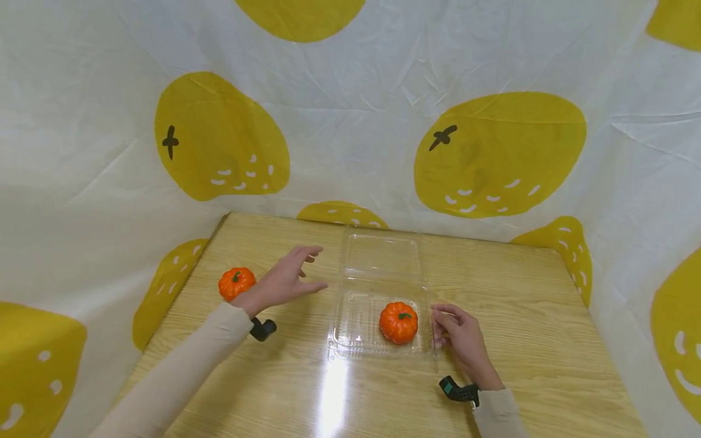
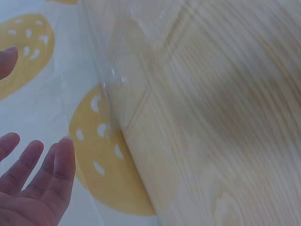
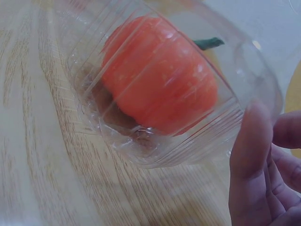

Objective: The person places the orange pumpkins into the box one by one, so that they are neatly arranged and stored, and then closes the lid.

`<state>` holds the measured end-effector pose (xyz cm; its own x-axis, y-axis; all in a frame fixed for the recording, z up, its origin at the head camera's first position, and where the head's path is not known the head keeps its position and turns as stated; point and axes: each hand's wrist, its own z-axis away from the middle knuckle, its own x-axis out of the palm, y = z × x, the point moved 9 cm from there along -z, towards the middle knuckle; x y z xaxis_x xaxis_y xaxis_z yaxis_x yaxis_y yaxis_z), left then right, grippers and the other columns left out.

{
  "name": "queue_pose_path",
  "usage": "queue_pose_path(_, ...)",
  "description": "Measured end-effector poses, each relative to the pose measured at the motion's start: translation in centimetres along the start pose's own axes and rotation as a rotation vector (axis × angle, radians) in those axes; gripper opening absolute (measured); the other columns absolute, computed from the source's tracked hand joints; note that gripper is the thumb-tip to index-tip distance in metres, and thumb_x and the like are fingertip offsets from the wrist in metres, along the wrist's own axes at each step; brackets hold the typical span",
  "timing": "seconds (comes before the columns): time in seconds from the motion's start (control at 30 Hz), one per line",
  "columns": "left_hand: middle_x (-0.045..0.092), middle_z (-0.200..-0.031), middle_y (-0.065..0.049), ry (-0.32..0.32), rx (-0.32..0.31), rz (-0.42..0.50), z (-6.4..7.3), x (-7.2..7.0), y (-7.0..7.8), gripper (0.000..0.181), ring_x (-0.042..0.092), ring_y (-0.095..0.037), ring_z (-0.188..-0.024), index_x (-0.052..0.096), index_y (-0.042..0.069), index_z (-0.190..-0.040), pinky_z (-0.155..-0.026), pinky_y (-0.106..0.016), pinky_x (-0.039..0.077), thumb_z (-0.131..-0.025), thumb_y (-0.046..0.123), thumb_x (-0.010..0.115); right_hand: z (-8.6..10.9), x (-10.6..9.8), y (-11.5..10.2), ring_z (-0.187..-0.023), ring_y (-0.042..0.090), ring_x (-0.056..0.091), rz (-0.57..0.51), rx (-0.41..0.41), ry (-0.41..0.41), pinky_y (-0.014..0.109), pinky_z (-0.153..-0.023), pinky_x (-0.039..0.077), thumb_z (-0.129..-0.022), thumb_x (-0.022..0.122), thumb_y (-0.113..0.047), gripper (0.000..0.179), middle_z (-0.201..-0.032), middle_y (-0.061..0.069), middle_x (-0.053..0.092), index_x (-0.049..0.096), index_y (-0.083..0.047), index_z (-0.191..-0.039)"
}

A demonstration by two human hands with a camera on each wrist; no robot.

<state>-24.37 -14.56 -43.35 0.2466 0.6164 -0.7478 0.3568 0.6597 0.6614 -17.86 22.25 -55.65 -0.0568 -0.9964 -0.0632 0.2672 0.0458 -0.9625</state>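
A clear plastic clamshell box (image 1: 358,347) lies with its lid (image 1: 381,252) folded back on the wooden table. Inside its base, toward the right, sits an orange toy pumpkin (image 1: 398,323) with a green stem. My right hand (image 1: 462,337) pinches the box's right rim between thumb and fingers, close up in the right wrist view. Left of the box, my left hand (image 1: 285,280) hovers with fingers spread and nothing in them. A second orange pumpkin (image 1: 237,283) stands on the table behind my left wrist, partly covered by it.
The wooden table (image 1: 526,310) meets a white cloth (image 1: 350,146) printed with yellow fruit at its back and sides. Dark wrist camera mounts (image 1: 459,389) sit on both wrists. A bright reflection shows on the tabletop in front of the box.
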Motion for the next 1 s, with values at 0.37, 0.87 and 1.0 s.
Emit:
queue_pose_path(0.37,0.051,-0.151,-0.014,0.058,-0.052,-0.020,1.1,-3.2,-2.2,0.083,0.055,-0.034,-0.135,0.039,0.012,-0.157,-0.100,-0.050,0.057,-0.091,0.041,0.079,-0.1,0.1,-0.2,-0.058,0.010,0.059,0.003,-0.024,-0.006,0.024,-0.054,0.054,-0.104,0.064,-0.024,0.041,-0.072,-0.005,0.067,0.058,0.007,-0.131)
queue_pose_path(0.87,0.048,-0.154,-0.016,0.113,-0.113,-0.081,3.6,-6.4,-6.1,0.082,0.052,-0.036,-0.137,0.038,0.012,-0.157,-0.099,-0.053,0.056,-0.092,0.041,0.078,-0.1,0.2,0.1,-0.059,0.009,0.059,-0.007,-0.009,-0.009,0.024,-0.054,0.053,-0.104,0.063,-0.024,0.041,-0.076,-0.004,0.068,0.058,0.005,-0.133)
queue_pose_path(1.0,0.047,-0.156,-0.016,0.112,-0.131,-0.094,4.2,-6.7,-6.9,0.082,0.050,-0.037,-0.138,0.037,0.012,-0.158,-0.100,-0.054,0.055,-0.092,0.038,0.079,0.0,0.2,0.0,-0.057,0.010,0.058,-0.016,-0.011,-0.013,0.024,-0.053,0.053,-0.104,0.063,-0.025,0.041,-0.075,-0.004,0.068,0.058,0.005,-0.132)
